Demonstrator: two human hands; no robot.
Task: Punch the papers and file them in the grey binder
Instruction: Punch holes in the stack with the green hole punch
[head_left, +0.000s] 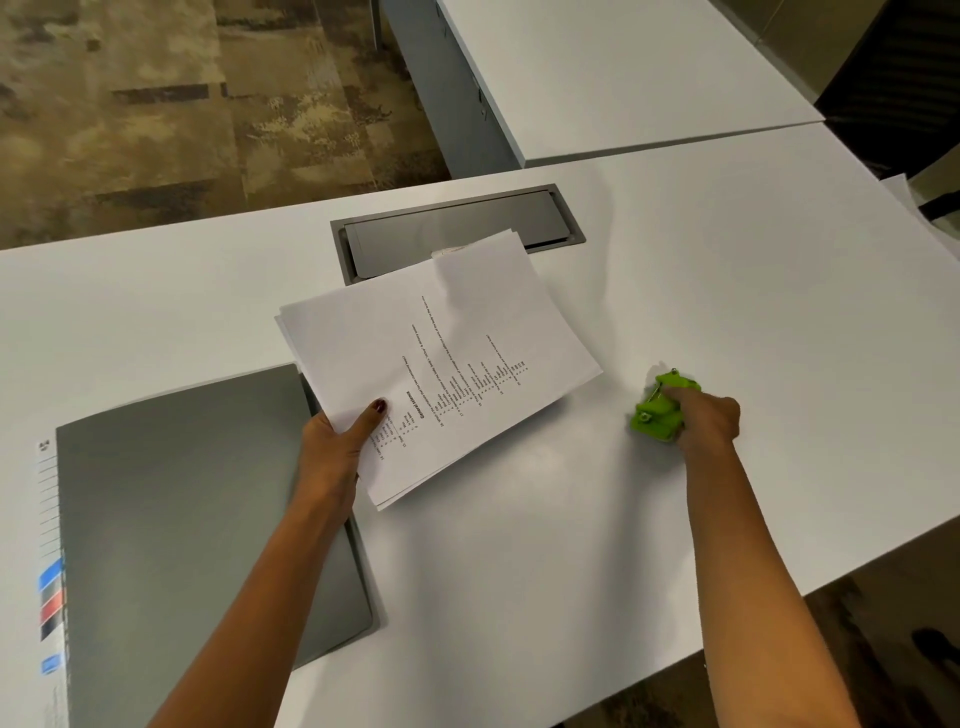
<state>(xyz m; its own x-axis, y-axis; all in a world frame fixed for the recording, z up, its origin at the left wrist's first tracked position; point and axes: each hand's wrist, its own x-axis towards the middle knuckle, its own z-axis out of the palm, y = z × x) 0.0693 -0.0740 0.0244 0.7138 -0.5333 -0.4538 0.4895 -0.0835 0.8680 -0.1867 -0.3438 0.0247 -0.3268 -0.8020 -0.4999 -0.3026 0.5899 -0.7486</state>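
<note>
From the head view, my left hand (337, 436) pinches the papers (441, 364) at their near left edge, thumb on top of the printed sheet and the other fingers curled underneath out of sight. The stack runs away from that hand, forward and to the right, and its far corner overlaps the grey hatch (457, 228) set into the table (727, 312); I cannot tell whether the far end rests on the top or hangs just above it. The binder (208, 519) lies flat and closed to the left of my left hand and under its forearm, its far right corner tucked beneath the papers. Coloured tabs (52, 597) stick out along the binder's left edge. My right hand (709, 421) is curled round the green punch (657, 413), which sits on the table at its fingertips, to the right of the papers and apart from them. Beyond both hands a second table (623, 67) butts up, with patterned carpet (156, 104) past my left hand.
</note>
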